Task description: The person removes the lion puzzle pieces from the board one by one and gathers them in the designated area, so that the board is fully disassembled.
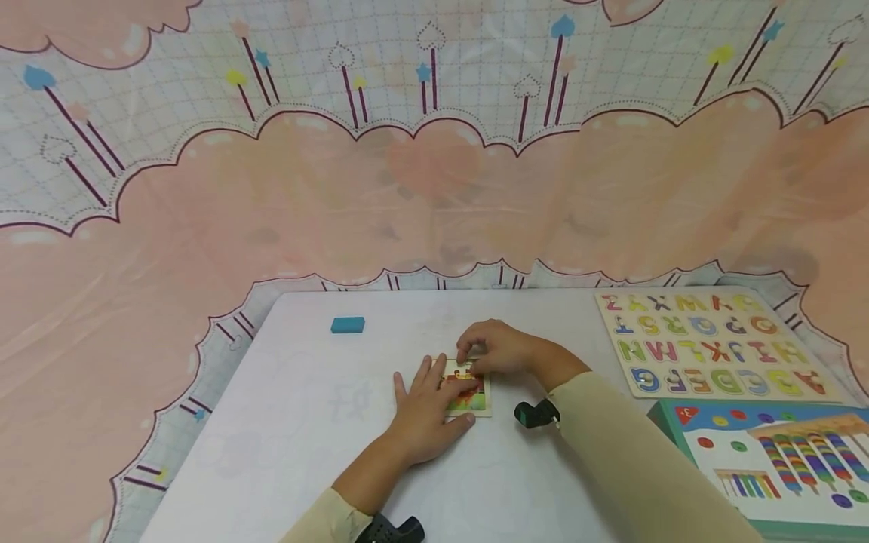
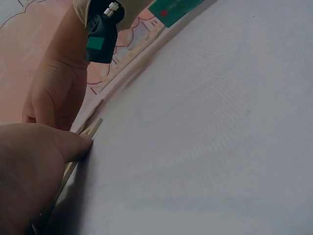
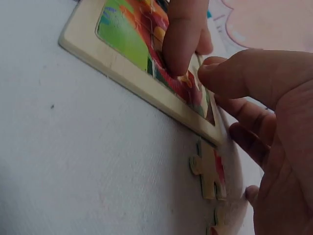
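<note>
A small wooden jigsaw puzzle [image 1: 478,405] with a colourful picture lies in its frame on the white table. My left hand [image 1: 422,422] rests on it with fingers spread, and one finger presses the picture in the right wrist view. At the puzzle's far edge, my right hand [image 1: 504,348] has its fingers curled. Seen from the right wrist, its thumb [image 3: 215,73] lies over the frame's rim and its other fingers sit along the outer side. A loose puzzle piece [image 3: 209,169] lies beside the frame's corner, with part of another piece [image 3: 215,226] below it.
A teal block [image 1: 348,325] lies at the back left of the table [image 1: 285,452]. To the right are a wooden alphabet board [image 1: 706,336] and, nearer, a green-edged box [image 1: 733,475] with abacus pictures. A patterned cloth [image 1: 434,204] hangs behind.
</note>
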A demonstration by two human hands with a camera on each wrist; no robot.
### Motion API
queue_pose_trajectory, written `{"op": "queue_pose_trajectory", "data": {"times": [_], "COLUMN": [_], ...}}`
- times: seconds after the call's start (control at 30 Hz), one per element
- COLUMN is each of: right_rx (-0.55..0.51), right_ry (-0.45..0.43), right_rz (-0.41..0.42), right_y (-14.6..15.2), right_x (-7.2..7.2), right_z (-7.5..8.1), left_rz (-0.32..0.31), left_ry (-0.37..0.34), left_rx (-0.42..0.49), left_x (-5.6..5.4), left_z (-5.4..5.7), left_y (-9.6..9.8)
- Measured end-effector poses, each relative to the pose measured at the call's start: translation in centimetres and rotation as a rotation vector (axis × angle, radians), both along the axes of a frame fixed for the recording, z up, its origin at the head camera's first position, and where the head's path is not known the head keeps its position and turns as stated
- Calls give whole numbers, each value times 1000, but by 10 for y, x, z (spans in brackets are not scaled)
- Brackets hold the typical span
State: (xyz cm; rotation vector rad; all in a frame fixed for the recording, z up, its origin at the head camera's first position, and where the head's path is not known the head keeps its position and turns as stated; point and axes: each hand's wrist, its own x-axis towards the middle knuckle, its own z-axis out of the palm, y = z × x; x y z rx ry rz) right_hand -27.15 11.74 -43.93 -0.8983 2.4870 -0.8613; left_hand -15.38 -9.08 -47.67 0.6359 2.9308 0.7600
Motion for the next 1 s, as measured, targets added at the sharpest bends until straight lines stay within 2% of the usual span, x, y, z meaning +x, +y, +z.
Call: {"op": "queue_pose_trajectory", "data": {"times": [0.13, 0.37, 0.6, 1.0], "right_rx": [19, -10, -23, -33], "right_ry": [-6, -30, -53, -73], "right_rz": [7, 10, 16, 10], "right_y": [2, 6, 8, 7], "right_x": [-2, -3, 0, 3], "right_z": [-2, -6, -1, -3], "left_rz": [12, 16, 13, 22], "left_ry": [1, 1, 16, 30], "left_rx": [-22, -35, -45, -20], "left_x": [-1, -1, -2, 1], "left_z": [0, -1, -2, -3], "left_y": [1, 2, 3, 4]}}
